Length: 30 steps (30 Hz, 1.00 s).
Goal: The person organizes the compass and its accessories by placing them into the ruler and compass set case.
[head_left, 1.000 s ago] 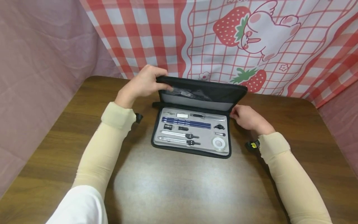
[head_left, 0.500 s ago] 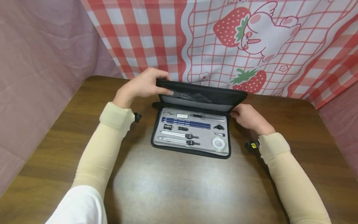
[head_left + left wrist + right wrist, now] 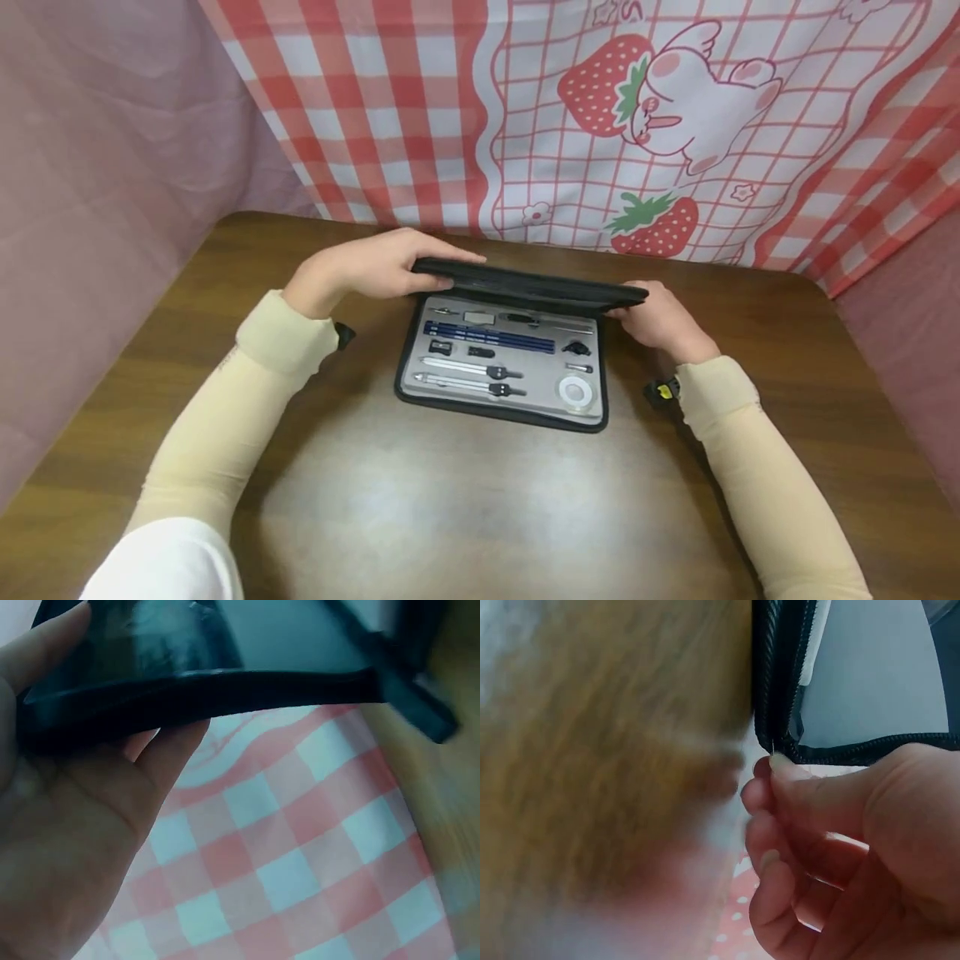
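Observation:
A black zip-up drawing instrument case [image 3: 498, 410] lies on the table, its lid [image 3: 532, 286] tilted low over the back row. My left hand [image 3: 375, 265] grips the lid's left end; in the left wrist view its thumb [image 3: 52, 641] is on the inner side, the fingers beneath. At the right back corner, my right hand [image 3: 658, 321] pinches the case's zipper [image 3: 784, 746] with thumb and fingertip, hiding the piece between them. Grey foam holds blue pencils [image 3: 487, 336], two compasses [image 3: 457, 367], a sharpener [image 3: 440, 347], a white eraser [image 3: 478, 318] and a roll of clear tape [image 3: 575, 392].
The case sits toward the back of a brown wooden table [image 3: 420, 500]. Behind the table hangs a red-and-white checked cloth [image 3: 360, 108] with strawberry prints; pink cloth [image 3: 112, 150] hangs at the left side.
My left hand has lowered the lid forward and down, so its inner pocket barely shows. My right hand stays at the back right corner. The head view has shifted slightly.

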### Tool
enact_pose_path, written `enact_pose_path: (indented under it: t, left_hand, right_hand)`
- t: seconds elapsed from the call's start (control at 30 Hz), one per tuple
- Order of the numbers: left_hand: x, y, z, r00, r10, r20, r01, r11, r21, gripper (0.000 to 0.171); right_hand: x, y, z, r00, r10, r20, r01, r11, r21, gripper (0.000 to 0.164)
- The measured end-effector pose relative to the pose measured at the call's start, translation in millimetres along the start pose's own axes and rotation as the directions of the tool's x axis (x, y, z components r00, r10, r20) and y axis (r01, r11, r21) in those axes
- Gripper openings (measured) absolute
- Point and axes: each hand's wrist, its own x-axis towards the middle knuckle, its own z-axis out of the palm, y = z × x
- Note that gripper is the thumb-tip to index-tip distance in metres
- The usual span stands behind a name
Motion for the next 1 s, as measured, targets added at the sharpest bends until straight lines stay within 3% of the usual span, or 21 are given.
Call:
enact_pose_path:
  t: [0.13, 0.23, 0.3, 0.5, 0.6, 0.8, 1.0]
  left_hand:
    - [-6.5, 10.9, 13.6, 0.997, 0.037, 0.075, -0.047, 0.988, 0.147, 0.057]
    - [-13.0, 21.1, 27.5, 0.99, 0.028, 0.141, -0.063, 0.967, 0.248, 0.064]
    - [-17.2, 27.7, 36.8, 0.984, 0.021, 0.178, -0.078, 0.944, 0.322, 0.067]
    - [-23.8, 40.3, 61.6, 0.972, 0.038, 0.232, -0.155, 0.844, 0.513, 0.07]
    - [-25.5, 41.1, 71.2, 0.968, 0.037, 0.248, -0.167, 0.833, 0.528, 0.067]
    - [-28.7, 38.4, 87.4, 0.961, 0.012, 0.275, -0.156, 0.846, 0.509, 0.067]
    - [-30.6, 38.9, 104.2, 0.968, 0.0, 0.251, -0.15, 0.8, 0.58, 0.067]
  right_hand:
    - [3, -1, -1, 0.999, 0.012, 0.036, -0.011, 1.0, -0.028, 0.014]
    - [4, -1, -1, 0.998, 0.026, 0.052, -0.023, 0.998, -0.058, 0.016]
    - [5, -2, 0, 0.998, 0.037, 0.048, -0.033, 0.996, -0.078, 0.015]
    - [7, -6, 2, 0.998, 0.049, 0.039, -0.045, 0.992, -0.116, 0.012]
    - [8, -6, 3, 0.998, 0.037, 0.051, -0.031, 0.992, -0.12, 0.012]
    - [8, -6, 4, 0.998, 0.01, 0.055, -0.003, 0.992, -0.123, 0.012]
    - [5, -8, 0, 0.999, 0.01, 0.031, -0.005, 0.989, -0.145, 0.02]
